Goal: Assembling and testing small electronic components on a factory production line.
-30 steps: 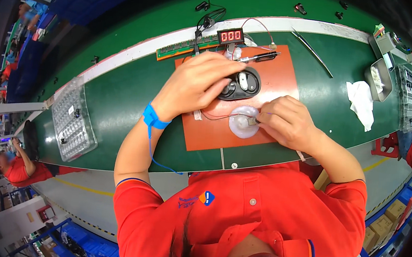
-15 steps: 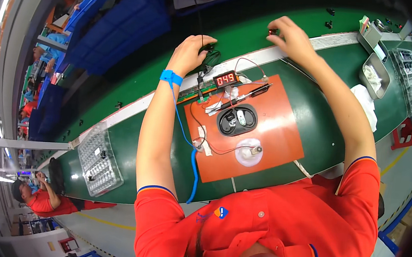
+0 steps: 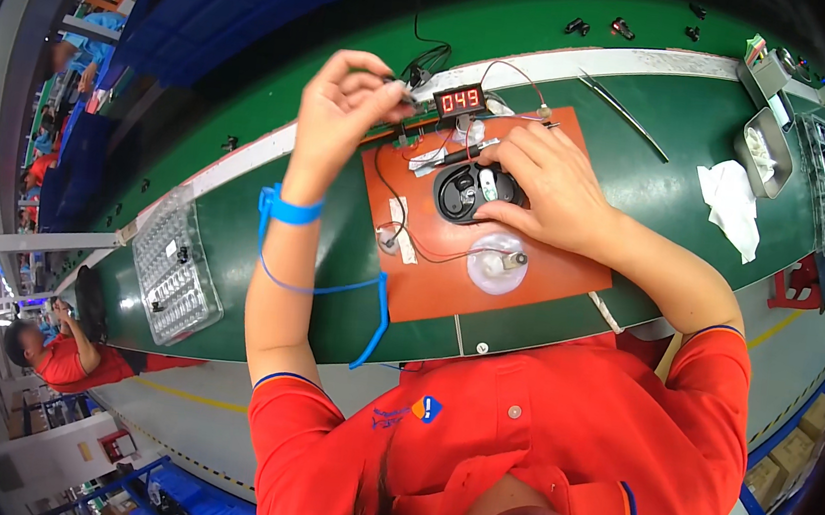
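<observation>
My left hand [image 3: 340, 109] is raised at the near edge of the green belt, left of the red-lit digital meter [image 3: 459, 100]. Its thumb and fingers are pinched on a small dark piece [image 3: 404, 95], too small to make out. On the orange mat [image 3: 573, 264] lies a black oval earphone case [image 3: 446, 207] holding a dark earpiece and a white piece [image 3: 488, 182]. The thumb and fingers of my right hand [image 3: 552, 190] close around the case's right end, hiding part of it. A black pen-like probe [image 3: 458, 155] lies just beyond the case.
Wires run over the mat to a round white pad [image 3: 497, 263]. Tweezers [image 3: 625, 115], a white cloth [image 3: 732, 206] and a metal tray [image 3: 765, 154] lie to the right. A clear plastic tray [image 3: 180, 268] sits left. Several small dark parts [image 3: 623, 28] rest on the belt.
My right hand has come back from the belt to the earphone case, leaving a small red-lit part on the belt. My left hand has lifted off the belt and moved left, away from the cable.
</observation>
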`<state>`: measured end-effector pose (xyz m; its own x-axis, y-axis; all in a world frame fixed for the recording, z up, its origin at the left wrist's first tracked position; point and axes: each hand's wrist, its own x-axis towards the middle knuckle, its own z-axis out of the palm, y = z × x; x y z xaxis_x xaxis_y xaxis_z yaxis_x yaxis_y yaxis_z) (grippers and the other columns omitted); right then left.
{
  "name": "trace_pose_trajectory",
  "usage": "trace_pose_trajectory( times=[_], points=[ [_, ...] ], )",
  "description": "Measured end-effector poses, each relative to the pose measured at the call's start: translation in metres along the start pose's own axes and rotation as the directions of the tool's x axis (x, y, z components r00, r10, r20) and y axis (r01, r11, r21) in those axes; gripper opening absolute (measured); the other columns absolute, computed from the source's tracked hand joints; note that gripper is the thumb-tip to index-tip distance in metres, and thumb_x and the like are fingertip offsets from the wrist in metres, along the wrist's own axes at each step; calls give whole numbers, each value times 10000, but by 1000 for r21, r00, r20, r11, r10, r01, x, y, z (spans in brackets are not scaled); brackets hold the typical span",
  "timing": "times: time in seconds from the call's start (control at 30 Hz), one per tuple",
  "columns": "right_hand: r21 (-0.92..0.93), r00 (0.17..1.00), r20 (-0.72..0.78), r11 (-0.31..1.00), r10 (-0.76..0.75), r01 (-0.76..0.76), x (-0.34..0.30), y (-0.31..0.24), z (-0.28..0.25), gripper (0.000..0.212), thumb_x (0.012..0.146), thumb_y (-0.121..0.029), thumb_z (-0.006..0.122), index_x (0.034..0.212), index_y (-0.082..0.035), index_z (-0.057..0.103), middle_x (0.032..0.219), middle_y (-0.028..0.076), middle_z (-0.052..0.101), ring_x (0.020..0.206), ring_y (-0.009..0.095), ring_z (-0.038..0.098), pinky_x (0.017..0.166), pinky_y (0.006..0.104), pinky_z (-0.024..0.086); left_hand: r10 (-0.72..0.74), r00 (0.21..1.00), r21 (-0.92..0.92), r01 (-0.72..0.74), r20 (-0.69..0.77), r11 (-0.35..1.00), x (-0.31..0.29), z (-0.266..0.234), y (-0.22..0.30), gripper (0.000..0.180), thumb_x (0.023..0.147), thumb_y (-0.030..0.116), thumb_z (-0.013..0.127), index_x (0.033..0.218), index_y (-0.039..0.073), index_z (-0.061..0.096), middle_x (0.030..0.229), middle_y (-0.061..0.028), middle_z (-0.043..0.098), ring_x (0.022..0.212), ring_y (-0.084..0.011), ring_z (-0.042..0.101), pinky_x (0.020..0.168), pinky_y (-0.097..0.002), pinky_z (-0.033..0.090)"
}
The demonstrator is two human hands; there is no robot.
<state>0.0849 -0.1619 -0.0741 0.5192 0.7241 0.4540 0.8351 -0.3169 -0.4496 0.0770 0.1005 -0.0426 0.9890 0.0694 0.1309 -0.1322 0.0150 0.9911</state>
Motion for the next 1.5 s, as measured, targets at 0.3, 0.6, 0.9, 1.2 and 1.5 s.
trace_pose_trajectory(
  times=[0.3, 0.6, 0.9, 1.2, 1.5],
  points=[
    [277, 998, 17, 959, 54, -56, -16, -8, -1, 337, 739, -94, 784, 997, -35, 574, 926, 100, 580, 870, 282, 591, 766, 368, 478, 0, 998, 439, -30, 68, 898, -47, 66, -8, 75, 853, 95, 684, 843, 42, 632, 640, -19, 635, 573, -105, 643, 583, -256, 492],
    [314, 993, 121, 949, -5, -33, -52, -19, -15, 237, 748, 29, 727, 950, -18, 612, 920, 120, 647, 835, 294, 635, 756, 368, 503, 447, 857, 758, -466, 258, 457, -47, 72, -32, 145, 822, 212, 692, 809, 74, 647, 664, -49, 667, 564, -254, 622, 567, -366, 470],
    [139, 963, 112, 963, -245, 229, -44, -16, -21, 226, 733, 24, 715, 941, -16, 636, 920, 112, 666, 817, 271, 642, 723, 347, 498, 438, 888, 898, -75, -138, 434, -21, -49, -17, 147, 817, 183, 695, 928, 87, 680, 776, -90, 693, 779, -307, 667, 713, -411, 526],
    [-173, 925, -181, 915, 334, -365, 56, 141, -39, 178, 878, -113, 676, 1018, -16, 625, 897, 85, 648, 742, 185, 594, 701, 302, 483, 518, 820, 965, 259, -243, 43, -24, -160, -56, 270, 804, 115, 635, 1068, 73, 677, 1047, -148, 678, 907, -368, 650, 814, -448, 529],
    [142, 999, -33, 990, 23, -18, 27, 38, -11, 302, 803, -170, 747, 1052, -40, 638, 1010, 107, 644, 929, 276, 612, 793, 362, 486, 528, 784, 941, 323, -325, 100, -20, -185, -82, 200, 795, 80, 628, 979, 21, 677, 939, -180, 680, 863, -380, 653, 785, -464, 536]
  ],
)
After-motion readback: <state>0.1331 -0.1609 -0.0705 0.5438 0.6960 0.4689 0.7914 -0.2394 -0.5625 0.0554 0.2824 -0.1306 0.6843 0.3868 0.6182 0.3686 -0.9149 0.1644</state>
